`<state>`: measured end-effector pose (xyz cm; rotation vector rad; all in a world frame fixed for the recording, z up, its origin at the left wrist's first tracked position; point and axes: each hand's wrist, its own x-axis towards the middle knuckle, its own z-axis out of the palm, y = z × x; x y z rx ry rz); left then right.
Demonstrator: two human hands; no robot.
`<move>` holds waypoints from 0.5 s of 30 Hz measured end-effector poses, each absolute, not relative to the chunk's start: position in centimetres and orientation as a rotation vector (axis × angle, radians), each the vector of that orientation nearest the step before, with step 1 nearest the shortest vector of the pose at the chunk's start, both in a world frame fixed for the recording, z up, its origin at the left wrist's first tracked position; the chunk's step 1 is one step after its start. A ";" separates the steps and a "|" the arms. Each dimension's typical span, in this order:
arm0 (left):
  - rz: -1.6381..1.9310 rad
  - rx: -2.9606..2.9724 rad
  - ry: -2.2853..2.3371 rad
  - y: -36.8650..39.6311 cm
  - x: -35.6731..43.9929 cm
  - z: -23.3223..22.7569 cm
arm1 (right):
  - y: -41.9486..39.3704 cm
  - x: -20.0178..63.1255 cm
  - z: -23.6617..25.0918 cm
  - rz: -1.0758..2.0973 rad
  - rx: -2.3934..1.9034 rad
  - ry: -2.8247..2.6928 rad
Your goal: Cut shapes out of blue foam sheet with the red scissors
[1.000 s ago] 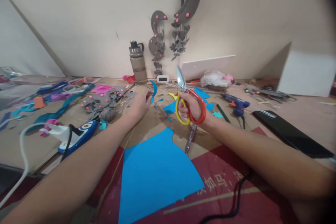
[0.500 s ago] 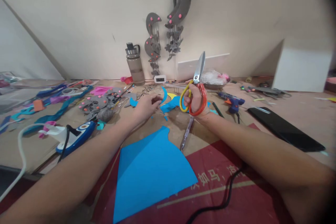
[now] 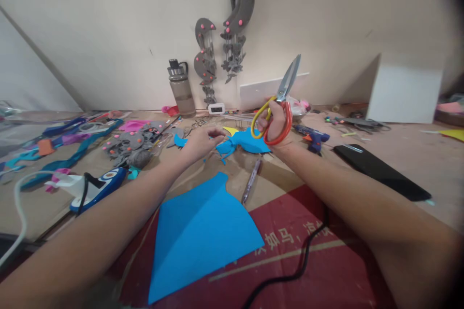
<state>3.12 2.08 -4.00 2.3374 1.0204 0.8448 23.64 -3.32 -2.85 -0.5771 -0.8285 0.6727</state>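
My right hand (image 3: 274, 124) is wrapped round the scissors (image 3: 283, 99), raised above the table. Their one handle loop is yellow and the other red, and the blades point up with hardly a gap between them. My left hand (image 3: 203, 144) hovers palm down, fingers stretched out and holding nothing I can see. Its fingertips are beside blue offcuts (image 3: 250, 141) in the middle of the table. A large blue sheet (image 3: 206, 236) with a curved right edge lies nearer to me, between my forearms. A purple pen (image 3: 251, 182) rests just right of the sheet.
Behind stand a water bottle (image 3: 181, 91) and a small digital display (image 3: 216, 109). Grey felt pieces (image 3: 137, 140) and a blue-white power strip (image 3: 97, 188) are on the left. A glue gun (image 3: 314, 138) and a black phone (image 3: 380, 171) lie right. Grey moon mobiles (image 3: 241, 5) hang behind.
My left hand has let go of a curved blue strip, which is now among the offcuts. My right hand has lifted slightly with the scissors. The view has shifted a little to the right.
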 end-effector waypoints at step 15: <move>0.779 2.474 0.962 2.1 6.7 -3.5 | -6.0 27.5 4.9 0.517 -0.585 -0.928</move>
